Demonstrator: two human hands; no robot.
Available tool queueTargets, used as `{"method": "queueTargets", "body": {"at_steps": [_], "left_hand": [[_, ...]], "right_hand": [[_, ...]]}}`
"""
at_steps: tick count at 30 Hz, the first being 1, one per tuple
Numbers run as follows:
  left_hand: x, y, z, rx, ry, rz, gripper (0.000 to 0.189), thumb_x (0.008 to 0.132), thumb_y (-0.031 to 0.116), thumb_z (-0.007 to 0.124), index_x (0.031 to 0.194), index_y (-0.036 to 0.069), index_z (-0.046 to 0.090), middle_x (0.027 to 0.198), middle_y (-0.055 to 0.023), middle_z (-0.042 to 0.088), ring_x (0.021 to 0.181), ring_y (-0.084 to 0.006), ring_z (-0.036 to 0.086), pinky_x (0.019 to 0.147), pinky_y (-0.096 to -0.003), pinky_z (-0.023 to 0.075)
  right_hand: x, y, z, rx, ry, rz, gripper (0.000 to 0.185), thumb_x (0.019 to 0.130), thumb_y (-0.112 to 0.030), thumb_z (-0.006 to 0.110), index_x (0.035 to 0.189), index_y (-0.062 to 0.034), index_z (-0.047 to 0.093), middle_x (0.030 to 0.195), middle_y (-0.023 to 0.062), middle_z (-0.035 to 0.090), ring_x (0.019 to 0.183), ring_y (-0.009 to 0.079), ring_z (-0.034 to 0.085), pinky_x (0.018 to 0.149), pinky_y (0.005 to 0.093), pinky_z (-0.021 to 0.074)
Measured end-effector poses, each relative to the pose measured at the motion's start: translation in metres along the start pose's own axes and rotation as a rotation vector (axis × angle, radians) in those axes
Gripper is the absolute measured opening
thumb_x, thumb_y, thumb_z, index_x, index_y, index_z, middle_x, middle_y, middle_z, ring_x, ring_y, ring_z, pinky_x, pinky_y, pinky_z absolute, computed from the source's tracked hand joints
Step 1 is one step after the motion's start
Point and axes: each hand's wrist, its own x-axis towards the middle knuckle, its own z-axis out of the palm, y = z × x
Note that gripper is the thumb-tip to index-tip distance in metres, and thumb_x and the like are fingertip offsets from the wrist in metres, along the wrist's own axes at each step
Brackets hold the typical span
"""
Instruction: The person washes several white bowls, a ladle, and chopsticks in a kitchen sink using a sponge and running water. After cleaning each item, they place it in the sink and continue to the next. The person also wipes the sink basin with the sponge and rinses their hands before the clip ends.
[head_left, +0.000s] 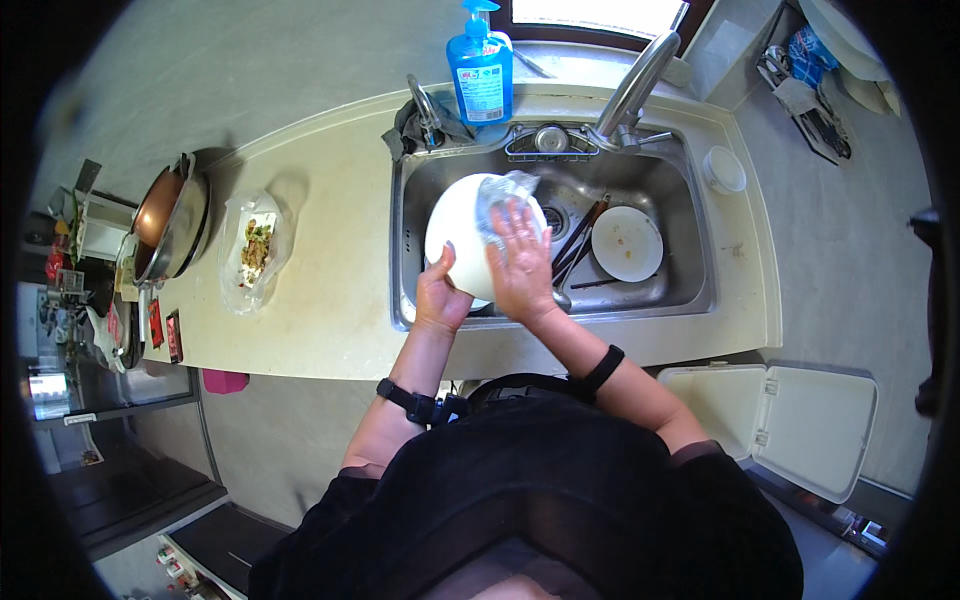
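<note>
Over the left part of the stainless steel sink, a white bowl or plate is tilted on edge. My left hand grips its lower left rim, thumb on the near face. With fingers spread flat, my right hand presses a wet, greyish scrubbing cloth against the white surface. Part of another white dish shows beneath, mostly hidden. To the right in the basin lie a small white plate with food bits and several dark chopsticks beside the drain.
A blue pump bottle and a dark rag stand behind the sink; the tall faucet arches at back right. A round lidded container sits on the right counter. Leftward are a plastic bag with food scraps and stacked pans.
</note>
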Motion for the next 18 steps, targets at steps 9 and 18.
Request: {"method": "queueTargets", "body": {"at_steps": [9, 18], "left_hand": [[0.01, -0.003, 0.007, -0.048, 0.018, -0.04, 0.05, 0.098, 0.03, 0.05, 0.139, 0.004, 0.039, 0.138, -0.0127, 0.05, 0.128, -0.0307, 0.046, 0.11, -0.0469, 0.0321], [0.017, -0.007, 0.006, -0.122, 0.048, 0.007, 0.054, 0.098, 0.037, 0.048, 0.14, 0.004, 0.038, 0.142, -0.0154, 0.045, 0.13, -0.0334, 0.043, 0.109, -0.0486, 0.0333]], "right_hand": [[0.029, 0.029, 0.001, 0.038, 0.022, -0.018, 0.05, 0.091, -0.032, 0.053, 0.136, -0.0111, 0.049, 0.143, 0.0228, 0.042, 0.137, 0.0401, 0.034, 0.112, 0.0525, 0.0219], [-0.006, 0.006, -0.015, -0.218, -0.012, -0.56, 0.049, 0.084, -0.029, 0.06, 0.131, -0.0157, 0.055, 0.145, 0.0157, 0.043, 0.136, 0.0347, 0.036, 0.112, 0.0528, 0.0218]]}}
